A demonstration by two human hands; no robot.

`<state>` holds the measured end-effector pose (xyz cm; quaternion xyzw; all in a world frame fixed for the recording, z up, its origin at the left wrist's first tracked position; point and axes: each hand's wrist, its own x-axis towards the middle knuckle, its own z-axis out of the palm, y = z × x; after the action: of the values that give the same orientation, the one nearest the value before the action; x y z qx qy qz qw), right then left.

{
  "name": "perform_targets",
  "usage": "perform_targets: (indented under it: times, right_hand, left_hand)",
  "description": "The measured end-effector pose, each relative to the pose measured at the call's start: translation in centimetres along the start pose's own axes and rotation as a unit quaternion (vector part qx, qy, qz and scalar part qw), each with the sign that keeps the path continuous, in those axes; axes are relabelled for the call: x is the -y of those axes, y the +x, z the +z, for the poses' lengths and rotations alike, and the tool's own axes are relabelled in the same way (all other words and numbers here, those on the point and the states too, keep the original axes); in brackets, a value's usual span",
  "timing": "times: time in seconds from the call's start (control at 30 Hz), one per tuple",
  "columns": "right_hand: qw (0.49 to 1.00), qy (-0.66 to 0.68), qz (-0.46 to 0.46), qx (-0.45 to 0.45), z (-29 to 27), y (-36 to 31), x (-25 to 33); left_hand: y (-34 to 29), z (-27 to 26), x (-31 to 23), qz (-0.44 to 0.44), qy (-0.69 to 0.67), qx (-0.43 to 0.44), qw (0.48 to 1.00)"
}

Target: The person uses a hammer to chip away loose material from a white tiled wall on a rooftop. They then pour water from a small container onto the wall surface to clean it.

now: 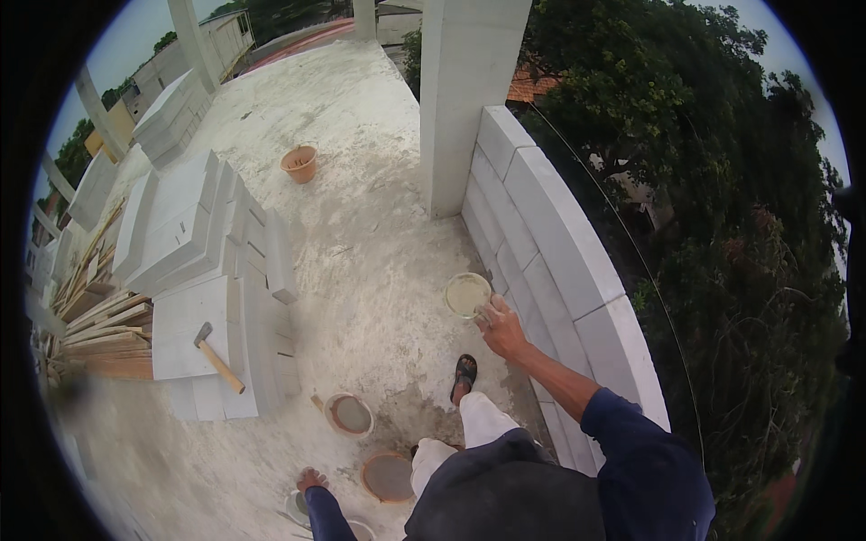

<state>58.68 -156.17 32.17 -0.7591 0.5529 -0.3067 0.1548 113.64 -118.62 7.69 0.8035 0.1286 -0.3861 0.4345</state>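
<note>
My right hand is closed on the rim of a round, shallow bowl with a pale rim and beige-grey inside. Whether the bowl holds anything is hard to tell. It is held out beside the low wall of white blocks, on the wall's inner side. My left hand is low at the left, its fingers apart, above a small round container partly hidden by the hand and sleeve. Closer to my legs are an orange-rimmed bucket with grey contents and a pale-rimmed bucket with greyish water-like contents.
Stacked white blocks stand at the left, with a hammer lying on top. Wooden boards lie behind them. An orange bucket is farther off. A concrete column meets the wall; trees lie beyond.
</note>
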Motion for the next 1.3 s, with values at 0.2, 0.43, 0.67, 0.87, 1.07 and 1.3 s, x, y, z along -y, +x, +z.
perform_targets:
  times: [0.2, 0.43, 0.67, 0.87, 1.07, 1.3]
  right_hand:
    - [0.994, -0.045, -0.015, -0.099, -16.6, 8.6, -2.8]
    - [0.985, 0.039, 0.062, -0.155, -32.8, 17.0, -3.6]
    - [0.975, -0.048, 0.105, -0.190, -41.8, 23.1, -9.6]
    - [0.976, -0.134, 0.105, -0.135, -41.6, 25.5, -18.7]
    - [0.975, -0.175, 0.076, -0.111, -37.1, 25.3, -25.8]
    - [0.968, -0.153, 0.175, 0.092, -33.1, 24.5, -28.3]
  left_hand:
    - [-4.3, 17.6, -5.4, 0.089, -0.036, 0.103, 0.990]
    - [-7.0, 32.2, 1.8, -0.100, 0.147, 0.242, 0.954]
    - [-5.7, 40.6, -1.3, -0.204, 0.080, 0.252, 0.943]
    - [-6.7, 47.8, -8.8, -0.012, 0.200, 0.203, 0.958]
    - [-6.2, 52.9, -15.5, 0.006, 0.221, 0.215, 0.951]
    - [-3.7, 56.2, -22.4, 0.026, 0.223, 0.228, 0.947]
